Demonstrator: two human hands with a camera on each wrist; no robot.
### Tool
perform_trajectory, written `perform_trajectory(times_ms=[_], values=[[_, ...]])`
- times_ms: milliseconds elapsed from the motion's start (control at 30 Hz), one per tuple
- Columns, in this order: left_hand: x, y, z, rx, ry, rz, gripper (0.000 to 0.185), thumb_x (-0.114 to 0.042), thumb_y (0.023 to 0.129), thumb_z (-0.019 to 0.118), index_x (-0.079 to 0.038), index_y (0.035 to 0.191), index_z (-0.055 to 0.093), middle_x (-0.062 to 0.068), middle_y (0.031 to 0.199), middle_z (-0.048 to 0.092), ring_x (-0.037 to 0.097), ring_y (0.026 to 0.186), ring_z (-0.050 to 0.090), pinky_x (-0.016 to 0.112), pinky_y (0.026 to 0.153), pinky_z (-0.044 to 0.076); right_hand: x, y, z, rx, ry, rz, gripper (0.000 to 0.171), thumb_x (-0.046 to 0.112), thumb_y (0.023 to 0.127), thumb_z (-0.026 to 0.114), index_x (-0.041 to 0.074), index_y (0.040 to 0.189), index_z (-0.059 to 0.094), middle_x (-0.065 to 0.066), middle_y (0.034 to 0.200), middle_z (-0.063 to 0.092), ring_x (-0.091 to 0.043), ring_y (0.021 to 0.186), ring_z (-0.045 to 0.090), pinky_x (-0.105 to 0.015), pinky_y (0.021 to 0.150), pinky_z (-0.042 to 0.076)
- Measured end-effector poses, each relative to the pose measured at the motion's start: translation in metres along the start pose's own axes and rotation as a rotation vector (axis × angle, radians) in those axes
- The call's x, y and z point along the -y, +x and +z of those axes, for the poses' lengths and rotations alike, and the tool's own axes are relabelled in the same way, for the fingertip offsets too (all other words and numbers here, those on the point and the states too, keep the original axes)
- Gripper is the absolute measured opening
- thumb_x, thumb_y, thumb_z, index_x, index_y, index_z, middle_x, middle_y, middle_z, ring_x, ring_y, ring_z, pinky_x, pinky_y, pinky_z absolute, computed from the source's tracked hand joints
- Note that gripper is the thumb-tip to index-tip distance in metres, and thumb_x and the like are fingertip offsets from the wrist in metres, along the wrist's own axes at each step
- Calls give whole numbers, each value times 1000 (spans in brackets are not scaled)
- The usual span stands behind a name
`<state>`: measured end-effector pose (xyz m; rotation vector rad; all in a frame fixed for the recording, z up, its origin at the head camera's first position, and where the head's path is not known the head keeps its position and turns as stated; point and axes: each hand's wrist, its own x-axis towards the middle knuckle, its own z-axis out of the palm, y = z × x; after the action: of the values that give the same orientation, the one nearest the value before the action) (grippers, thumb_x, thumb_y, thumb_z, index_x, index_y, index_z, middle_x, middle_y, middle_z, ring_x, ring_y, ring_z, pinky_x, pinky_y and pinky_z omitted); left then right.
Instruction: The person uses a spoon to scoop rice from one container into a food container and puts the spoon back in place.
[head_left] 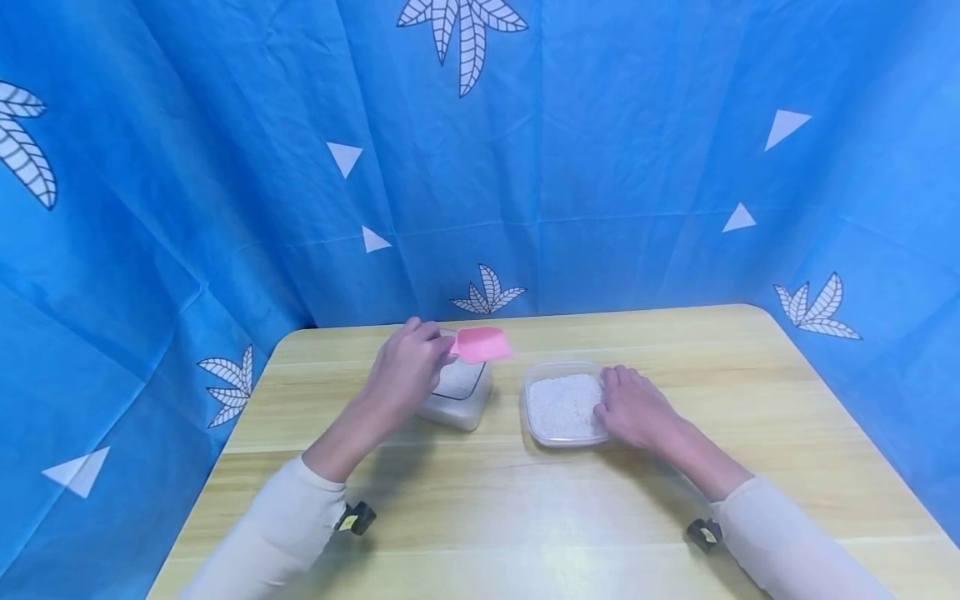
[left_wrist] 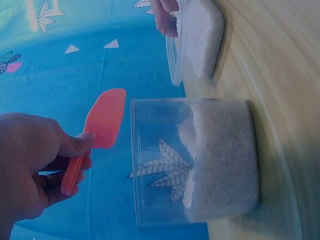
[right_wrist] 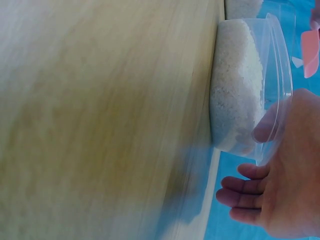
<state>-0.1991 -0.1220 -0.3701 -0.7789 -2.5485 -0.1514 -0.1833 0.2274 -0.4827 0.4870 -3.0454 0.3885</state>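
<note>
A small pink scoop (head_left: 482, 343) is pinched by its handle in my left hand (head_left: 405, 371). The left wrist view shows the scoop's blade (left_wrist: 106, 119) above the open mouth of a tall clear plastic container (left_wrist: 160, 107), apart from it. White rice-like grains (left_wrist: 225, 160) fill that container's lower part. To its right stands a shallower clear tub (head_left: 528, 421) with more white grains (head_left: 562, 404). My right hand (head_left: 636, 408) grips the tub's right side, thumb inside the rim and fingers outside, as the right wrist view shows.
Both containers stand on a light wooden table (head_left: 480, 517) with rounded back corners. A blue curtain (head_left: 600, 167) printed with white leaves and triangles hangs behind the table and along both sides. Black wrist cameras (head_left: 358, 518) sit at both sleeves.
</note>
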Motion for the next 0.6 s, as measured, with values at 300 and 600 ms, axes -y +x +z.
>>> perform_trajectory(times_ms=[300, 600], values=[[14, -4, -4, 3, 26, -5, 22, -17, 89, 83, -8, 109, 81, 10, 92, 73, 23, 80, 54, 27, 67, 44, -1, 1, -1, 3, -4, -2, 52, 23, 98, 48, -16, 133, 48, -29, 120, 58, -41, 110, 57, -57, 101, 48], [22, -10, -11, 53, 48, -31, 23, -17, 88, 84, -7, 109, 81, 11, 90, 72, 23, 78, 53, 28, 66, 44, -1, 1, -1, 11, 0, 2, 53, 23, 97, 48, -16, 134, 48, -28, 121, 58, -41, 111, 56, -58, 101, 48]])
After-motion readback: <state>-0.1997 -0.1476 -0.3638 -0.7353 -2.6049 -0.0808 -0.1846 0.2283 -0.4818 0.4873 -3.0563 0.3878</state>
